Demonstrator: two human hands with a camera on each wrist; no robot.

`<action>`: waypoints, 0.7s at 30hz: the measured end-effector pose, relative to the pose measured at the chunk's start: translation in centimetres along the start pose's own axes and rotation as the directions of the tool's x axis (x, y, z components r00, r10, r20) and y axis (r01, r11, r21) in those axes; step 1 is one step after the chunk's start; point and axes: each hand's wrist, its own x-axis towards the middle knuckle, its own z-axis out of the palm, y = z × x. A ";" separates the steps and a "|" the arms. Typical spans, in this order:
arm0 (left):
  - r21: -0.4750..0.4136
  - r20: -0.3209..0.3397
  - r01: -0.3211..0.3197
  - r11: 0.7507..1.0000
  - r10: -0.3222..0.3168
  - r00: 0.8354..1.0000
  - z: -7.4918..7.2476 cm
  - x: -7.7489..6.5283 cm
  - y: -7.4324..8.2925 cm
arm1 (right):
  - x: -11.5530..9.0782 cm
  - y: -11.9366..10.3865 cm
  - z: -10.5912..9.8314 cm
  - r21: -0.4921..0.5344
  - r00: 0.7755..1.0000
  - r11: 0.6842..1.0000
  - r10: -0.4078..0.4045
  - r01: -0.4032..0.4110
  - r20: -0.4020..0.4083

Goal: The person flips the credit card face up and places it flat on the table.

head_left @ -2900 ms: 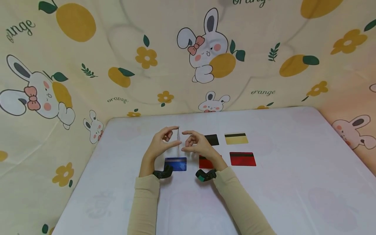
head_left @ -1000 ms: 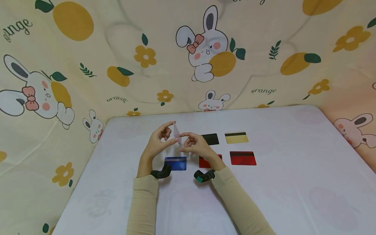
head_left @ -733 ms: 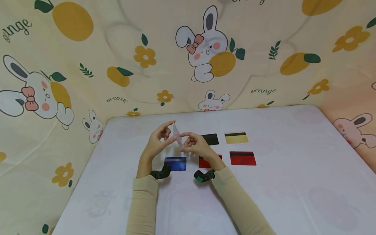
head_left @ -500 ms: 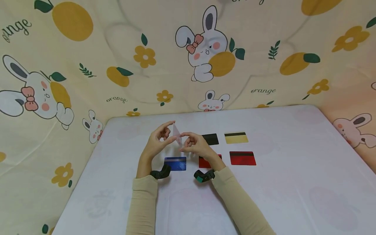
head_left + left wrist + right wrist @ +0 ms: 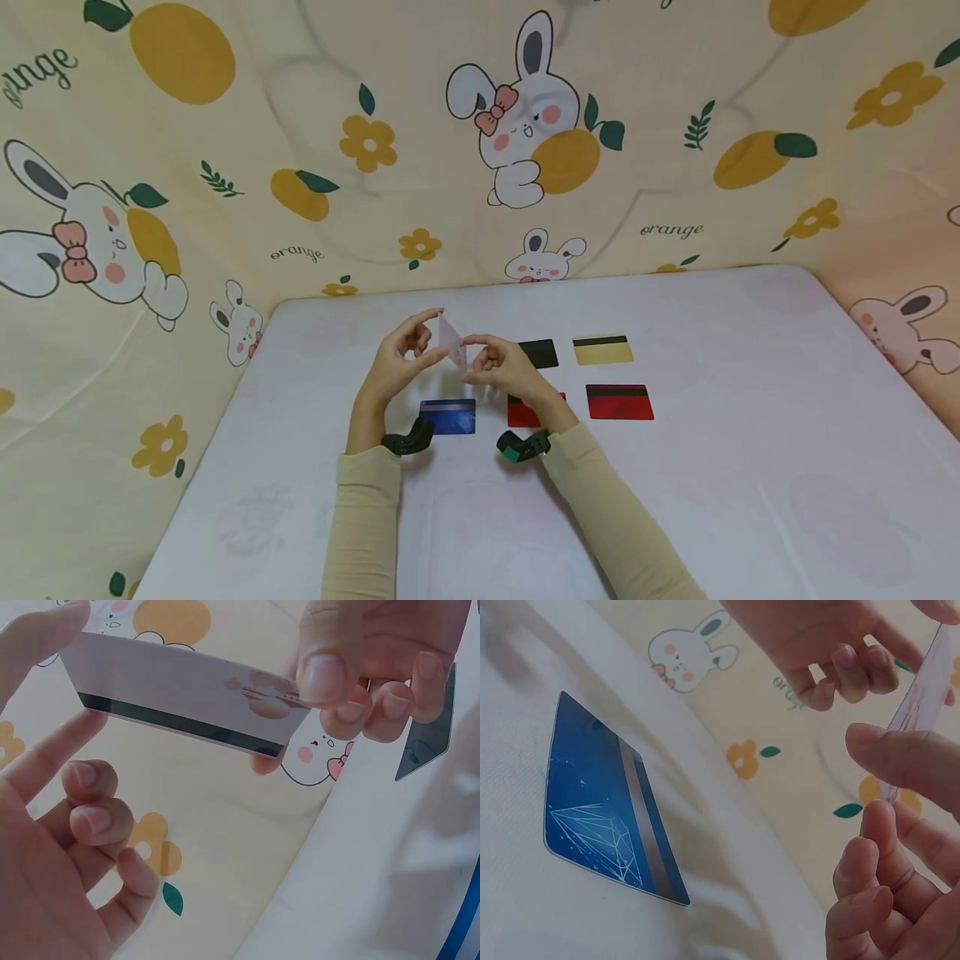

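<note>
A pale card (image 5: 451, 337) with a dark stripe is held up above the table between both hands. In the left wrist view, this white card (image 5: 172, 679) shows its stripe along the lower edge and a small printed picture at one end. The left hand (image 5: 393, 362) pinches one end between thumb and index finger, its other fingers curled. At the opposite end, the right hand (image 5: 510, 368) pinches the card with thumb and fingers. Below the hands a blue card (image 5: 448, 416) lies flat; the right wrist view shows the same blue card (image 5: 592, 802) with diamond-like line art.
On the white table (image 5: 720, 467) lie a black card (image 5: 543, 353), a gold card (image 5: 603, 351) and a red card (image 5: 619, 402). Another red card (image 5: 524, 412) is partly covered by the right wrist. A patterned cloth (image 5: 420, 100) rises behind the table.
Earlier only the left hand held the pale card, nearly edge-on. The right fingers have come onto its other end, and the card has turned so its face shows more. The other cards stay put.
</note>
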 end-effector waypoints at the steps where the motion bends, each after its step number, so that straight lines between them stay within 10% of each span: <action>1: -0.003 -0.002 -0.005 1.000 0.005 1.000 0.0 0.0 0.0 | 0.0 0.0 0.0 -0.001 1.000 1.000 0.003 -0.003 -0.002; 21: 0.015 -0.013 0.032 0.999 -0.032 0.999 -0.5 -0.1 -0.5 | 0.2 0.4 -0.8 -0.039 0.999 0.999 0.010 -0.012 -0.049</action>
